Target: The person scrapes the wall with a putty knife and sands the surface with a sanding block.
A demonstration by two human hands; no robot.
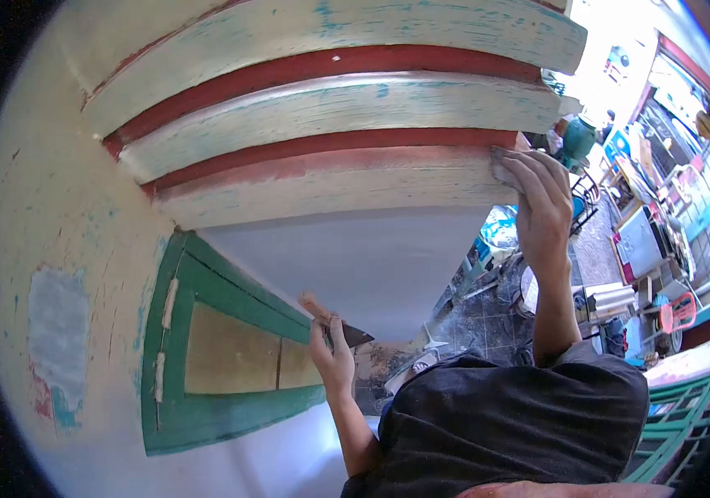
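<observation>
My left hand (334, 358) is closed around a putty knife (322, 312) with a wooden handle and a dark, pointed blade, held low below the slats. My right hand (542, 187) is raised, its fingers bent over the right end of the lowest cream-painted wooden slat (347, 184). The fingertips look grey and dusty; whether a small piece lies under them I cannot tell. A reddish worn band runs along this slat's upper edge. Above it are more slats (338, 104) with blue-green flecks, red strips (330, 70) between them.
Left of the slats, a cream wall (98, 199) has peeling paint and a grey patch (58, 332). A green-framed panel (206, 402) stands below, near my left hand. Cluttered furniture fills the right side, including a pink chair (677, 314). Dark floor tiles (479, 319) show below.
</observation>
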